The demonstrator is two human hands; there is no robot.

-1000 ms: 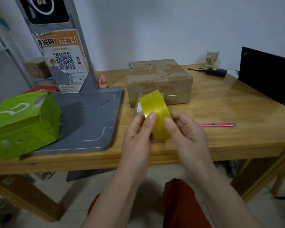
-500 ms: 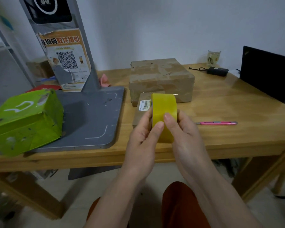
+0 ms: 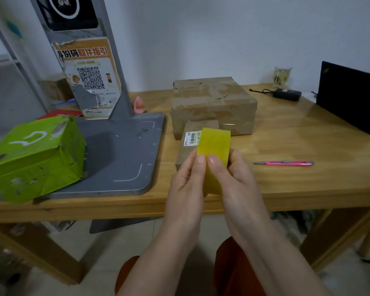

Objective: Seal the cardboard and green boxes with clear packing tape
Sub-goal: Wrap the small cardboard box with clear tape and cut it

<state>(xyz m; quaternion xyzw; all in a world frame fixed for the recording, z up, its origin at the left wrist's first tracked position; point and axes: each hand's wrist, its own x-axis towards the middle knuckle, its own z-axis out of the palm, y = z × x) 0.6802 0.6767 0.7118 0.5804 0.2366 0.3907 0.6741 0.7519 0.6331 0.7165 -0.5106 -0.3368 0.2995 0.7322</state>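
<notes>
Since the earlier frame we have turned the tape roll (image 3: 214, 150) edge-on, so its yellowish band faces us and its axis runs left to right; our left hand (image 3: 187, 184) and right hand (image 3: 233, 180) hold it between them above the near edge of the desk (image 3: 286, 189); both thumbs press side by side on the band, apparently feeling for the loose end, which we cannot see. Directly beyond the fingers (image 3: 201, 161) lies a small cardboard box (image 3: 190, 146), the large cardboard box (image 3: 214, 103) just behind it; the green box (image 3: 34, 159) sits well to the left, nearer our left hand; a pink cutter (image 3: 284, 163) lies to the right.
</notes>
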